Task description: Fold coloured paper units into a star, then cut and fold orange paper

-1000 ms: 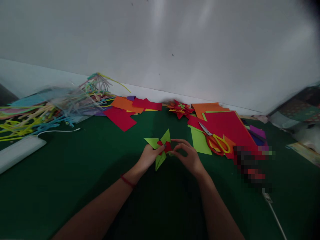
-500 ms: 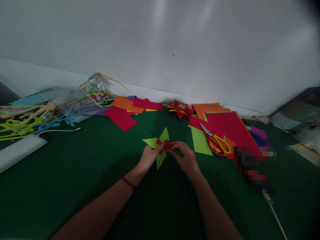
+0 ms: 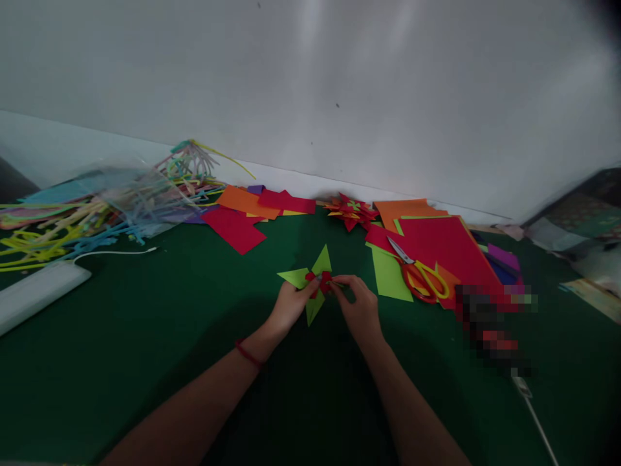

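Between my hands is a paper flower (image 3: pixel 320 304) with pointed light green petals and a small red piece at its centre. My left hand (image 3: pixel 291 301) pinches it from the left, thumb lying on the red centre. From the right, my right hand (image 3: pixel 359 303) has thumb and fingertips pinched at the edge of the red centre and a petal there; the fingers partly hide that side. Farther back on the green table lies a layered red and orange paper flower (image 3: pixel 352 210) with a small green centre.
Scissors (image 3: pixel 420 272) with red and yellow handles lie on red and green paper sheets (image 3: pixel 451 243) at right. More cut paper (image 3: pixel 242 233) lies back left, beside a pile of pipe cleaners (image 3: pixel 111 210). A white device (image 3: pixel 41 294) with a cord sits left. A pixelated object (image 3: pixel 492 330) lies right.
The green paper flower has shifted and turned slightly in my hands. The right fingertips have moved slightly closer in on the red centre.
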Available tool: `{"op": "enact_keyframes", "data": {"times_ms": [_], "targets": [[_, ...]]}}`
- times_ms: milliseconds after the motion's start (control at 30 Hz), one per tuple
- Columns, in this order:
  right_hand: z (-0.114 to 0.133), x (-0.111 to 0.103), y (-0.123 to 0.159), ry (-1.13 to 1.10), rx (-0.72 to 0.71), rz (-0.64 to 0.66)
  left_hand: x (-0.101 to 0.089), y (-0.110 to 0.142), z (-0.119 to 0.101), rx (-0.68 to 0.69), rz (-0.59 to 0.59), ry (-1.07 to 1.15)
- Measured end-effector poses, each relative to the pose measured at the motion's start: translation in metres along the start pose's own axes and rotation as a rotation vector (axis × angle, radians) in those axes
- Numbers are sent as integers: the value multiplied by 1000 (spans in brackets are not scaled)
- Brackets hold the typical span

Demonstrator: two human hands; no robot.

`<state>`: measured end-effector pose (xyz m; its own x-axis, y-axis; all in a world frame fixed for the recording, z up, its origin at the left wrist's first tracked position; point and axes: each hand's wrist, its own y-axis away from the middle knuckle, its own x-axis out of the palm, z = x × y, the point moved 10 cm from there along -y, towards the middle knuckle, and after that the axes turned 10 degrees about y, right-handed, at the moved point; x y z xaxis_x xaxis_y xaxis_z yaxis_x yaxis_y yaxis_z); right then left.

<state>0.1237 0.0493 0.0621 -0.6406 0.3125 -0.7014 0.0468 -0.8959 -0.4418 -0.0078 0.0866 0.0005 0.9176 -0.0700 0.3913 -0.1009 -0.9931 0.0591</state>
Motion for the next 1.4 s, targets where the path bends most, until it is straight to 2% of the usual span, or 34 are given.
{"op": "enact_keyframes", "data": {"times_ms": [167,367,533,633,833,967,1133,1300,1400], "targets": [[-2,-1,-1,-32,8,-11,4,1,-8,67,31,-95],[1,0,-2,-27,-11,16,4,0,-9,60,44,-157],[-2,1,1,-30,32,-24,0,2,-16,153,-7,-221],[1,2,1,-38,7,-27,1,3,-18,173,6,-245],[3,4,-2,-167,-23,25,6,3,-18,118,57,-268],[-6,9,-2,-260,82,67,9,1,-17,81,90,-244],[-16,11,-1,-387,199,128,3,-2,-14,41,61,-177],[-28,10,1,-309,286,141,4,-1,-12,23,76,-129],[-25,14,3,-260,270,180,6,0,-9,-18,89,-158]]}}
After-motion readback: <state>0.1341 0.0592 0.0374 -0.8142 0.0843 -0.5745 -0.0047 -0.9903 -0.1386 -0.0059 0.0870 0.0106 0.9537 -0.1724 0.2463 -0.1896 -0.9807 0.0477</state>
